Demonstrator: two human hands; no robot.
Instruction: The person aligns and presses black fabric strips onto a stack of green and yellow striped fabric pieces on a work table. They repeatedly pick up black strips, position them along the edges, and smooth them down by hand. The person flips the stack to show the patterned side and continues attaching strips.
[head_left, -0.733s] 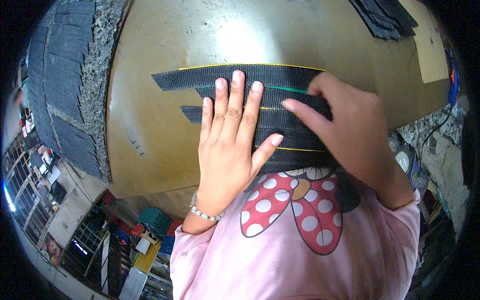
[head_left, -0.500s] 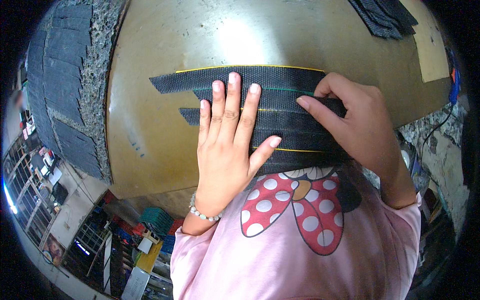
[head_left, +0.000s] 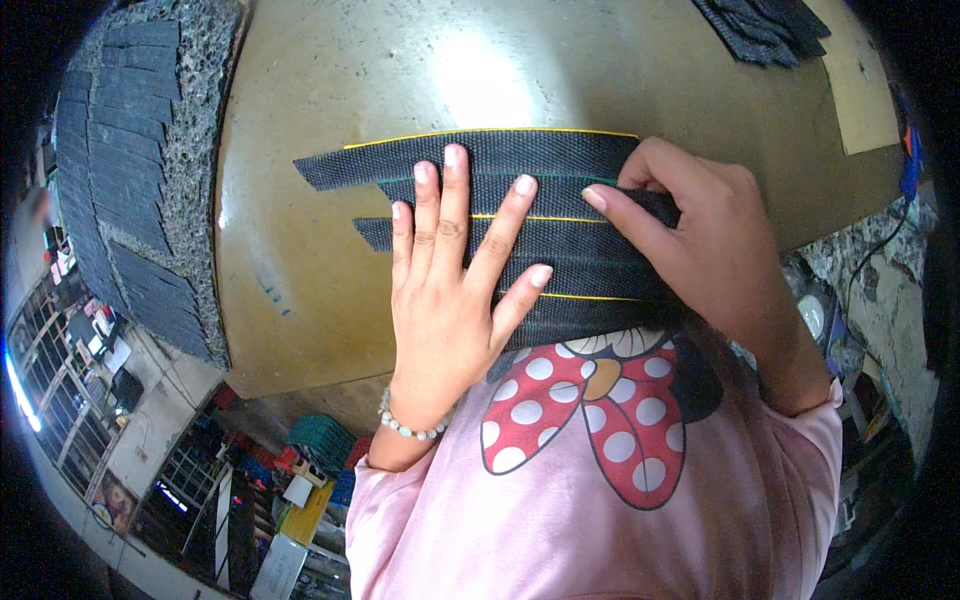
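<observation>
Several long black textured strips [head_left: 560, 160] with thin yellow and green edges lie overlapped like steps on a tan worktable [head_left: 330, 90]. My left hand [head_left: 450, 290] lies flat on the strips, fingers spread and pointing away from me. My right hand [head_left: 700, 240] rests on the right ends of the strips, fingers bent over them and the forefinger stretched left. Neither hand lifts a strip. A bead bracelet circles my left wrist.
A grey foam block [head_left: 150, 170] with rows of black strips laid on it stands along the table's left side. More black pieces [head_left: 760, 25] are stacked at the far right, beside a tan card [head_left: 865, 80]. Below the table edge are crates and clutter.
My right hand has slid a little to the right along the strips. My left hand stays flat in nearly the same place.
</observation>
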